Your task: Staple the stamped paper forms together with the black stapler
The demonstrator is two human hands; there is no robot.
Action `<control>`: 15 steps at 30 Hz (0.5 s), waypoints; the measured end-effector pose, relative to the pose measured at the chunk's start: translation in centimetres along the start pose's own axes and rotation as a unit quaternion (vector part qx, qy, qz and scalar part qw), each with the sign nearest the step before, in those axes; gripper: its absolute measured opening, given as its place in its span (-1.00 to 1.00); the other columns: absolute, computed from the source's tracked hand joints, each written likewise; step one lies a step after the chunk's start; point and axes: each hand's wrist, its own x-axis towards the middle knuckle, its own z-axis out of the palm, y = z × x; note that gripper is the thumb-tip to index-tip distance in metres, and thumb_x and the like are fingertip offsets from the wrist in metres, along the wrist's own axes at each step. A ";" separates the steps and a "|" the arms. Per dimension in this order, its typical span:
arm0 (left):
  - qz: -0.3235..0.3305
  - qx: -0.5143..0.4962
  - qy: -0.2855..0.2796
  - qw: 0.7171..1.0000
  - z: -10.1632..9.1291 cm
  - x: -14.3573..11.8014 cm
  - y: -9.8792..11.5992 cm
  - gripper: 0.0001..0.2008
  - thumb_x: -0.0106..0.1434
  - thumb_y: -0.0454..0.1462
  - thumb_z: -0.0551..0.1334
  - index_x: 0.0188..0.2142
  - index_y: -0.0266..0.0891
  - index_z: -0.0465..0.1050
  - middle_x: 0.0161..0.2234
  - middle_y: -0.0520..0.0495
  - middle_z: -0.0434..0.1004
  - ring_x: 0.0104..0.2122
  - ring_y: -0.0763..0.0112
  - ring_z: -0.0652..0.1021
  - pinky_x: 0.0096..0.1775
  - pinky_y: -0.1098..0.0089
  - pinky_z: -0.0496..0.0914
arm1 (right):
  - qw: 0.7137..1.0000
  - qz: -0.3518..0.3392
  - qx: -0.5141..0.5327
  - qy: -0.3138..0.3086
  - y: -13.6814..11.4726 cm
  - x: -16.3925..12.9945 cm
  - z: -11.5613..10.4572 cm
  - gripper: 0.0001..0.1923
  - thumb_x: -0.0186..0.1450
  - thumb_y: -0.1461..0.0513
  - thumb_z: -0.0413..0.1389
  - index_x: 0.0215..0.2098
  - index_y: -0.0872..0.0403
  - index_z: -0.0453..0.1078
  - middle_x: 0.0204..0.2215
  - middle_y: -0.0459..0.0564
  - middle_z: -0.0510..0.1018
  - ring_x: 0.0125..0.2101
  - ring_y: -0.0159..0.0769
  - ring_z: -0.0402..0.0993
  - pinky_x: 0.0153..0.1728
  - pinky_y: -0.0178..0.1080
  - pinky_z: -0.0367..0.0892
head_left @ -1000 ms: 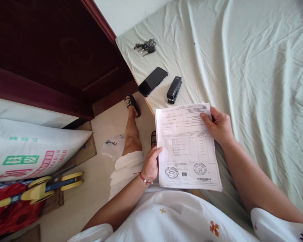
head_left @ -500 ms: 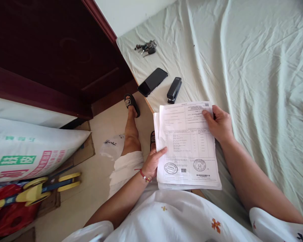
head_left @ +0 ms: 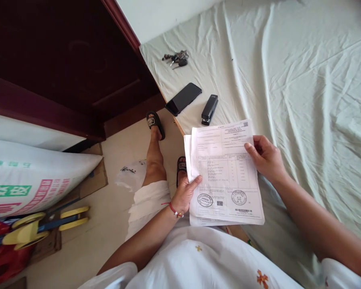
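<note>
A stack of printed papers (head_left: 222, 172) is held above my lap, its top sheet showing a table of text, two round stamps and a barcode. My left hand (head_left: 188, 194) grips the lower left edge, thumb on top and fingers hidden underneath. At the upper right edge my right hand (head_left: 266, 156) pinches the sheets, its thumb over the front and its other fingers mostly behind. The sheets at the left and bottom are slightly out of line with the top one. Just beyond the papers' top edge lies a black stapler (head_left: 209, 109).
A black phone (head_left: 184, 98) and a bunch of keys (head_left: 177, 59) lie on the pale green cloth (head_left: 301, 100) near its left edge. On the floor at left are a printed white sack (head_left: 36, 172) and a yellow and blue wheeled toy (head_left: 36, 230). A dark red door (head_left: 63, 52) stands behind.
My right hand has shifted slightly down and right along the papers' edge. The papers stay in both hands, and the whole view has moved a little.
</note>
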 end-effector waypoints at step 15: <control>0.018 0.015 0.090 0.996 0.6 0.3 0.2 -0.57 -0.04 -0.02 0.56 -0.30 -0.30 0.67 -0.27 -0.16 0.76 0.03 -0.11 0.67 0.13 0.12 0.49 | 0.951 0.060 0.293 0.075 3.0 -0.5 -1.7 -0.77 0.30 0.06 0.28 -0.09 -0.11 0.54 -0.21 -0.04 0.66 -0.26 -0.17 0.61 -0.33 -0.14 0.49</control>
